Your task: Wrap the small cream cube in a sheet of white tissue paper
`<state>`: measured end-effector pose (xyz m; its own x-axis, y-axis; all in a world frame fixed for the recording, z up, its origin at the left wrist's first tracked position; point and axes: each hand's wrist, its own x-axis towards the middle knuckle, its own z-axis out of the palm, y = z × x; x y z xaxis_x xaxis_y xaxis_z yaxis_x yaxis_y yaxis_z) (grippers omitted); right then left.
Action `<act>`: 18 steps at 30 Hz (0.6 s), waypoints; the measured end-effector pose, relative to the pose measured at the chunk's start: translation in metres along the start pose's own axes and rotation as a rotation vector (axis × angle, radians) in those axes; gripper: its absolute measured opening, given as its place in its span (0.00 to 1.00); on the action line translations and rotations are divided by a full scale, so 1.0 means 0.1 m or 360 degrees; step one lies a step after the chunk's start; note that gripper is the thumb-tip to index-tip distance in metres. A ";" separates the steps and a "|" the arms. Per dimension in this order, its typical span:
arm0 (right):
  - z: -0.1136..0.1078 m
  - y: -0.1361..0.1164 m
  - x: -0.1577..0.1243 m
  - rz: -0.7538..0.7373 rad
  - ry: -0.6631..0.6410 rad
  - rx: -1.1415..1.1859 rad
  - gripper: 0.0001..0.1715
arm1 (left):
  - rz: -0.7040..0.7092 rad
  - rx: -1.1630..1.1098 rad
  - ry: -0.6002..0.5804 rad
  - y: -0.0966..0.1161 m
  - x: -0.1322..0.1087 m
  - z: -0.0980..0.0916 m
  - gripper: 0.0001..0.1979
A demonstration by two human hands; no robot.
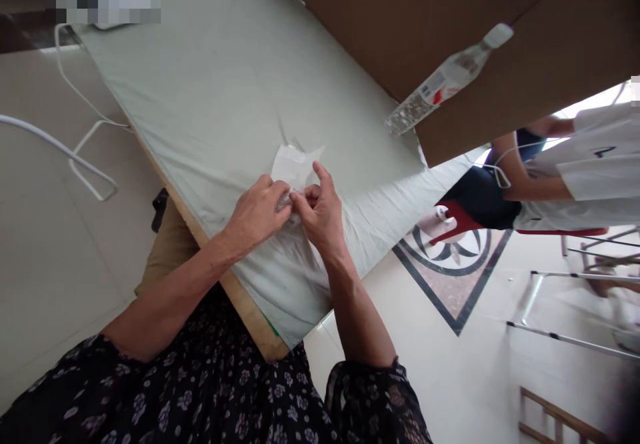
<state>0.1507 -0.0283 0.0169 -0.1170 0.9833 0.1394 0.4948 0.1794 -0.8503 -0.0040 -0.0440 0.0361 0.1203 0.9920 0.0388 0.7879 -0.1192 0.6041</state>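
Note:
Both my hands meet over the pale green cloth near the table's front corner. A small, thin white packet (pixel 295 166), partly see-through like plastic film, spreads out beyond my fingertips. My left hand (pixel 263 209) pinches its near edge with bent fingers. Close against it, my right hand (pixel 320 211) grips the same edge between thumb and curled fingers, while its index finger points up and away. More clear film seems to hang below the fingers. What lies inside the packet, if anything, I cannot make out.
A large brown cardboard box (pixel 380 37) stands at the back right of the table (pixel 215 97). A clear plastic bottle (pixel 445 84) is beside its corner. White cables (pixel 65 144) hang at the left. A person in a white shirt (pixel 600 164) sits at the right.

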 end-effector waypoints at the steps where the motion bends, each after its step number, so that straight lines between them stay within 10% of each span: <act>1: -0.01 -0.02 0.00 -0.0020 -0.0037 -0.0046 0.40 | 0.0000 -0.0014 0.0004 0.00 0.00 0.00 0.14; 11: -0.30 -0.07 -0.02 -0.0277 -0.0609 -0.0092 0.36 | -0.0123 -0.0594 -0.0030 -0.09 0.03 -0.04 0.22; 18: -0.29 0.09 0.03 -0.0105 -0.0529 0.0470 0.32 | -0.0175 -0.0098 0.0042 -0.01 0.08 0.04 0.16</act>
<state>0.1797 -0.0228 0.0246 -0.4342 0.8982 0.0689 0.2155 0.1778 -0.9602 -0.0009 -0.0357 0.0325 0.0186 0.9998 -0.0097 0.7566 -0.0078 0.6538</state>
